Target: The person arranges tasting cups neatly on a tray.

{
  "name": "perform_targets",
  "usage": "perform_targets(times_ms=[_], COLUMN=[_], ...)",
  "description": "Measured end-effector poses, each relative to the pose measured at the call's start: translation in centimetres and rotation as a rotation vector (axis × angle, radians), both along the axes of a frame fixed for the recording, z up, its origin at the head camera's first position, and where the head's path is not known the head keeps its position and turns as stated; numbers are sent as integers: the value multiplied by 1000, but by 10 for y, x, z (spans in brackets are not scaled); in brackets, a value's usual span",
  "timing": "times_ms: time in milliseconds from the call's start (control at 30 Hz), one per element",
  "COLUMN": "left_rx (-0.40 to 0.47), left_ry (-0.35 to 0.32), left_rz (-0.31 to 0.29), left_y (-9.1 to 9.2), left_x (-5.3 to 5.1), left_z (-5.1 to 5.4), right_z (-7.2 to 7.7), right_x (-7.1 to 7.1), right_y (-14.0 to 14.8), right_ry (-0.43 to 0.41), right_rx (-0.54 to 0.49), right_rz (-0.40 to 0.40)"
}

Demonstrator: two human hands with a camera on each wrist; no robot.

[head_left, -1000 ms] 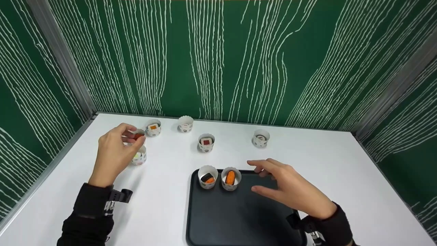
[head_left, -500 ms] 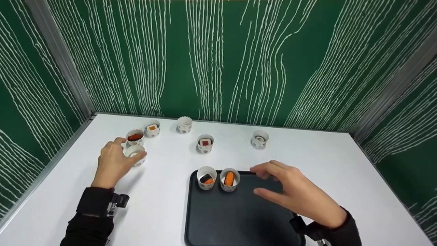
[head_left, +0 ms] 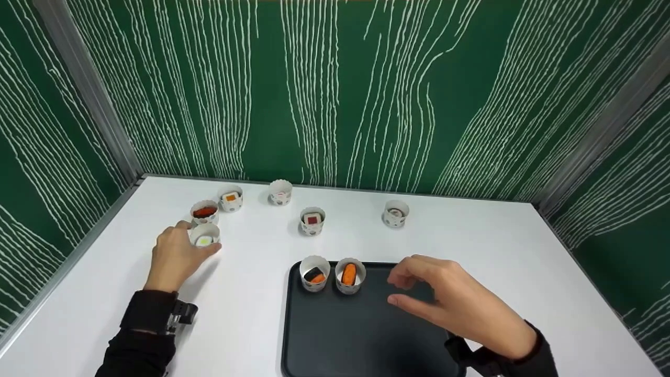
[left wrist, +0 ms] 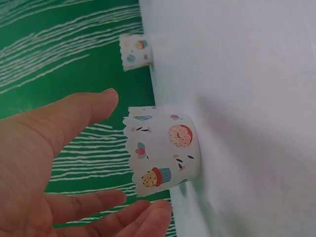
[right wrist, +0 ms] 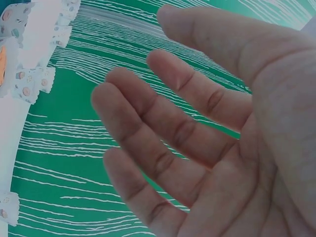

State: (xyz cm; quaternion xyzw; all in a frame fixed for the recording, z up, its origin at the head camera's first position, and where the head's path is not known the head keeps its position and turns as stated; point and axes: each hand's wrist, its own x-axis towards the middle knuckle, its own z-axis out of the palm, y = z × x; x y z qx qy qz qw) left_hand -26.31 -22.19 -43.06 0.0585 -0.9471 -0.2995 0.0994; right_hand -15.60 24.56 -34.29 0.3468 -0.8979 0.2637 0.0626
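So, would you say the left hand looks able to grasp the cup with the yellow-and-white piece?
Probably yes: the left hand has thumb and fingers either side of that cup, nothing apparently blocking, though the cup with the red piece sits close behind.

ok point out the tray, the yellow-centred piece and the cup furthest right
Tray [head_left: 340,335], head view, bare floor.
Yellow-centred piece [head_left: 204,241], head view, its yellow centre.
Cup furthest right [head_left: 394,222], head view, outer front wall.

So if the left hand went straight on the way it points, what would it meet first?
Probably the cup holding the yellow-and-white piece, just ahead of the left hand; the gap is unclear.
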Motion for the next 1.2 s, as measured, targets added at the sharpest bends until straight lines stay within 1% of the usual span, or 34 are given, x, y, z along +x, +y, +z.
perform_targets(times_ms=[133,300,400,767,867,1033,1200], left_rx=[-16,7,17,59,67,61,71], left_ry=[-8,-40,-42,-7,5,15,-7], left_rz=[10,21,24,32,40,26,13], left_y=[-4,-8,-9,-6,-6,-5,0], left_x=[-4,-8,-9,-10,-9,-8,-9], left_z=[-6,-11,-14,-20,-21,-22,-16], right_z=[1,1,1,4,4,3,2], right_x=[2,4,5,7,9,8,5], right_y=[0,-1,-1,-3,-3,-1,0], right_ry=[14,13,9,-3,-10,3,-6], right_rx=[3,7,10,22,28,26,27], right_rz=[7,7,6,-3,-7,-6,-18])
